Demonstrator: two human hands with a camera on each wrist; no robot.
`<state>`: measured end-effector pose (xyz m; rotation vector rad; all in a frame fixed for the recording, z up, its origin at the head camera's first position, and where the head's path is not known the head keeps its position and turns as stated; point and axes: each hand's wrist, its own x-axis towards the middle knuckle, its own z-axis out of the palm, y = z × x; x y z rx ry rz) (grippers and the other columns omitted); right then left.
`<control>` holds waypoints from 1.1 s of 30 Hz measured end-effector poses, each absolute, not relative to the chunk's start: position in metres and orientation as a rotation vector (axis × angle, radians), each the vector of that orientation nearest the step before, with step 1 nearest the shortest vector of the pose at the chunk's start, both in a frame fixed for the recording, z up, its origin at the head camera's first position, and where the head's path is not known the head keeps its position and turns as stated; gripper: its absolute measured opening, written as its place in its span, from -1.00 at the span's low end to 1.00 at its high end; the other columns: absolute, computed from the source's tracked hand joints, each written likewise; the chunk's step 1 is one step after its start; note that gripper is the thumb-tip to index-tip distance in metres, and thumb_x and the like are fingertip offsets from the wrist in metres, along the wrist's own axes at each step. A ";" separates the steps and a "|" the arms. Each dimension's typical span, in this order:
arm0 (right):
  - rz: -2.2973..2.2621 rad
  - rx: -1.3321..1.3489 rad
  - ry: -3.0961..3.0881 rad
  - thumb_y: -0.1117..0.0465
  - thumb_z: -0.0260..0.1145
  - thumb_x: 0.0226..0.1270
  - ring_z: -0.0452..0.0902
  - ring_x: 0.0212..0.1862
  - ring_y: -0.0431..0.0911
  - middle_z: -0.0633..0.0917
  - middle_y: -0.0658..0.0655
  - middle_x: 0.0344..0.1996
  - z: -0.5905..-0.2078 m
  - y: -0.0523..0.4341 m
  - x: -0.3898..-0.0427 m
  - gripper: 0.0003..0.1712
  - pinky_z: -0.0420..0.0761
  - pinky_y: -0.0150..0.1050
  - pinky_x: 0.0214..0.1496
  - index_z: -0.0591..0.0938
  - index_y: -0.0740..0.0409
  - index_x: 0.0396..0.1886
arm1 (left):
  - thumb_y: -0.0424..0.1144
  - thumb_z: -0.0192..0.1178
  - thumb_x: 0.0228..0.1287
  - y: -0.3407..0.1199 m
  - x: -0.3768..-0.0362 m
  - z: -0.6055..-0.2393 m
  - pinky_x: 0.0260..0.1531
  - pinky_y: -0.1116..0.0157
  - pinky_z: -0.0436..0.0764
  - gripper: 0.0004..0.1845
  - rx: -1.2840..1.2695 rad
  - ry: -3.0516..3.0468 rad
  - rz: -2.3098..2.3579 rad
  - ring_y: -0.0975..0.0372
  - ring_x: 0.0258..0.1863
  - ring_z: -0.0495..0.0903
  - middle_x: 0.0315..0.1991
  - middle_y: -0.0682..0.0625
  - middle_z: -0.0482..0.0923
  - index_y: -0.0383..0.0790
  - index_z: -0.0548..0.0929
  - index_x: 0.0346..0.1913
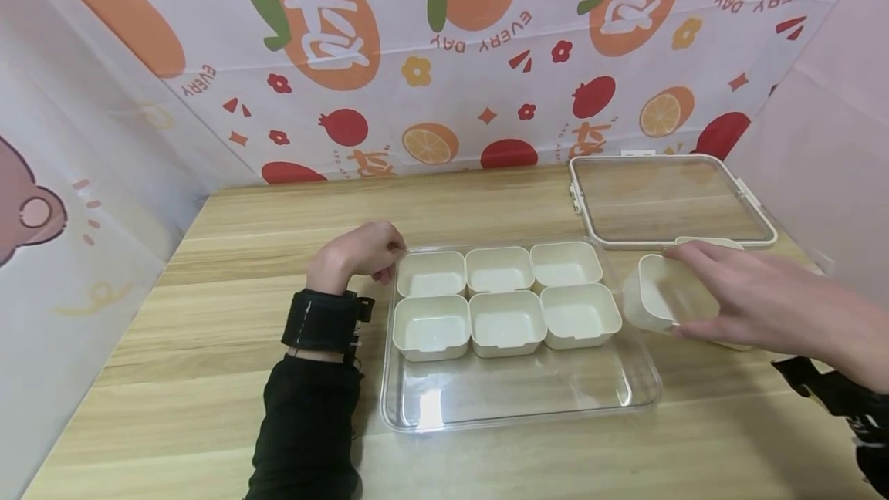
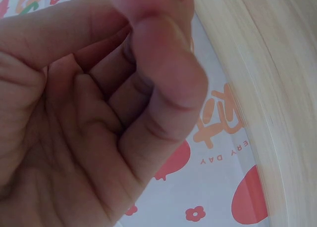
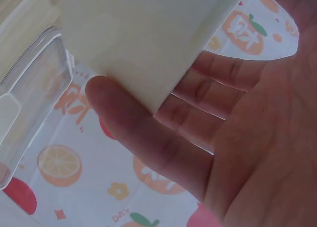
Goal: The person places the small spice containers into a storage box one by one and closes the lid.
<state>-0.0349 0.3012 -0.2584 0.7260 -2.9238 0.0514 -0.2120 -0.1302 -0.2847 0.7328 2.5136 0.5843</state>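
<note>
A clear plastic tray (image 1: 521, 400) lies on the wooden table with several cream cups (image 1: 505, 321) set in two rows at its far end. My left hand (image 1: 364, 253) rests by the tray's far-left corner; the left wrist view shows my left hand (image 2: 124, 113) with fingers curled into the palm and nothing in it. Just right of the tray, my right hand (image 1: 677, 292) grips one more cream cup (image 1: 646, 307), tilted and lifted off the table. In the right wrist view that cup (image 3: 143, 39) sits between the thumb and fingers of my right hand (image 3: 163, 96).
A clear lid with a cream rim (image 1: 670, 199) lies flat at the back right, seen also as the lid (image 3: 29, 88) in the right wrist view. Another cream piece (image 1: 708, 241) shows behind my right hand. Printed fruit-pattern walls (image 1: 444, 60) close in three sides.
</note>
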 end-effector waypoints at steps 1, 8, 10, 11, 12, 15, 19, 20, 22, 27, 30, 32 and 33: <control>0.053 0.732 -2.935 -0.09 0.71 -0.19 0.35 -0.48 -0.30 0.65 0.12 -0.09 -0.258 0.299 -0.036 0.00 0.57 -0.08 -0.41 0.47 0.28 0.20 | -0.50 -0.04 0.45 -0.130 -0.212 -0.285 -0.40 0.26 0.61 -0.72 0.730 2.511 0.587 0.18 -0.54 0.62 -0.55 -0.07 0.61 -0.47 0.70 -0.06; 0.073 0.815 -2.865 -0.09 0.69 -0.14 0.56 -0.39 -0.18 0.64 0.18 -0.01 -0.254 0.284 -0.040 -0.04 0.66 0.05 -0.21 0.55 0.28 0.24 | -0.50 -0.03 0.46 -0.130 -0.212 -0.286 -0.40 0.26 0.64 -0.72 0.723 2.509 0.594 0.18 -0.54 0.63 -0.54 -0.08 0.61 -0.53 0.66 0.02; 0.078 0.856 -2.836 -0.08 0.69 -0.14 0.57 -0.39 -0.17 0.64 0.22 0.01 -0.254 0.280 -0.043 -0.05 0.66 0.07 -0.20 0.56 0.30 0.23 | -0.50 -0.03 0.46 -0.131 -0.212 -0.286 -0.40 0.26 0.64 -0.72 0.721 2.507 0.597 0.18 -0.54 0.63 -0.54 -0.08 0.62 -0.53 0.66 0.03; 0.077 0.871 -2.827 -0.09 0.69 -0.14 0.55 -0.42 -0.20 0.63 0.22 0.01 -0.254 0.278 -0.044 -0.05 0.67 0.06 -0.22 0.57 0.30 0.23 | -0.50 -0.03 0.46 -0.131 -0.212 -0.286 -0.40 0.26 0.64 -0.72 0.720 2.505 0.600 0.18 -0.54 0.63 -0.54 -0.08 0.62 -0.53 0.66 0.03; 0.082 0.890 -2.814 -0.08 0.69 -0.14 0.52 -0.44 -0.22 0.63 0.23 0.00 -0.254 0.275 -0.045 -0.05 0.67 0.05 -0.24 0.57 0.31 0.22 | -0.50 -0.03 0.46 -0.131 -0.212 -0.286 -0.40 0.26 0.63 -0.72 0.720 2.503 0.602 0.18 -0.54 0.63 -0.54 -0.08 0.62 -0.54 0.66 0.03; 0.098 0.926 -2.796 -0.09 0.69 -0.15 0.45 -0.47 -0.28 0.62 0.22 0.01 -0.255 0.268 -0.048 -0.03 0.67 0.00 -0.27 0.57 0.31 0.24 | -0.50 -0.04 0.46 -0.131 -0.211 -0.287 -0.40 0.26 0.63 -0.72 0.721 2.502 0.599 0.17 -0.54 0.63 -0.54 -0.08 0.62 -0.53 0.67 0.01; 0.127 0.978 -2.771 -0.08 0.70 -0.15 0.55 -0.40 -0.19 0.63 0.23 0.01 -0.256 0.256 -0.051 0.00 0.68 -0.01 -0.23 0.55 0.33 0.27 | -0.51 -0.04 0.45 -0.132 -0.211 -0.288 -0.42 0.26 0.63 -0.72 0.734 2.510 0.585 0.18 -0.55 0.62 -0.55 -0.08 0.61 -0.51 0.68 -0.02; 0.136 0.990 -2.765 -0.08 0.70 -0.14 0.58 -0.38 -0.17 0.63 0.24 0.02 -0.256 0.253 -0.052 0.00 0.68 0.00 -0.21 0.55 0.33 0.27 | -0.51 -0.04 0.45 -0.132 -0.211 -0.288 -0.42 0.26 0.63 -0.72 0.738 2.512 0.582 0.18 -0.55 0.62 -0.55 -0.07 0.61 -0.51 0.69 -0.03; 0.151 1.009 -2.748 -0.09 0.69 -0.12 0.67 -0.25 -0.04 0.65 0.26 0.03 -0.256 0.246 -0.053 -0.02 0.68 0.03 -0.16 0.56 0.34 0.26 | -0.51 -0.04 0.45 -0.132 -0.211 -0.288 -0.42 0.26 0.63 -0.72 0.743 2.511 0.585 0.18 -0.55 0.63 -0.55 -0.08 0.62 -0.51 0.69 -0.03; 0.158 1.082 -2.690 -0.15 0.66 -0.08 0.58 -0.38 -0.20 0.67 0.19 -0.03 -0.256 0.228 -0.055 -0.07 0.69 -0.08 -0.25 0.60 0.33 0.19 | -0.48 -0.02 0.48 -0.131 -0.210 -0.288 -0.38 0.24 0.66 -0.72 0.731 2.511 0.593 0.18 -0.53 0.64 -0.53 -0.08 0.62 -0.52 0.66 0.03; 0.149 1.136 -2.644 -0.17 0.67 -0.10 0.43 -0.45 -0.28 0.65 0.12 -0.11 -0.256 0.218 -0.056 -0.08 0.66 -0.17 -0.33 0.61 0.34 0.16 | -0.48 -0.01 0.48 -0.131 -0.209 -0.288 -0.38 0.24 0.66 -0.73 0.718 2.514 0.593 0.18 -0.53 0.63 -0.52 -0.09 0.62 -0.52 0.66 0.04; 0.142 1.155 -2.634 -0.19 0.66 -0.10 0.48 -0.41 -0.25 0.64 0.11 -0.13 -0.257 0.212 -0.057 -0.07 0.64 -0.19 -0.35 0.61 0.34 0.15 | -0.48 -0.01 0.48 -0.131 -0.209 -0.288 -0.38 0.24 0.66 -0.72 0.715 2.515 0.593 0.18 -0.53 0.63 -0.53 -0.09 0.62 -0.52 0.66 0.05; 0.138 1.163 -2.631 -0.21 0.65 -0.10 0.52 -0.36 -0.20 0.64 0.11 -0.13 -0.258 0.209 -0.057 -0.06 0.65 -0.17 -0.32 0.61 0.34 0.16 | -0.48 -0.01 0.48 -0.131 -0.209 -0.288 -0.38 0.24 0.65 -0.73 0.713 2.516 0.594 0.18 -0.54 0.63 -0.53 -0.09 0.61 -0.52 0.66 0.04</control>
